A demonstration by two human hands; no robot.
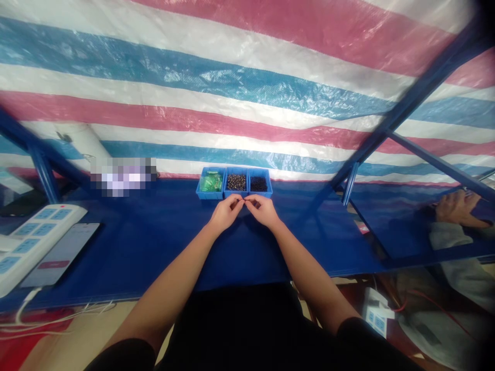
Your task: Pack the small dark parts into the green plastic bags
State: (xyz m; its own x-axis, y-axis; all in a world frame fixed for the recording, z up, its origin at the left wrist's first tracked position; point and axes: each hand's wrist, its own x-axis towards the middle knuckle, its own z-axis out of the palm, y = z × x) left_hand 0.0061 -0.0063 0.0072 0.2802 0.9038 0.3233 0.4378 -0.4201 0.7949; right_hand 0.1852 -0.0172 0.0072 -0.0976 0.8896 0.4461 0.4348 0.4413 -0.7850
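Observation:
My left hand and my right hand meet fingertip to fingertip over the blue table, just in front of three small blue bins. Both hands are closed in a pinch, and whatever lies between the fingertips is too small to make out. The left bin holds green pieces that look like plastic. Many small brassy and dark metal parts fill the middle bin. In the right bin are small black parts.
On the left lie a white power strip and a phone with a white cable. Blue metal frame bars rise at both sides before a striped tarp. Another person's hand is at the far right, near another power strip.

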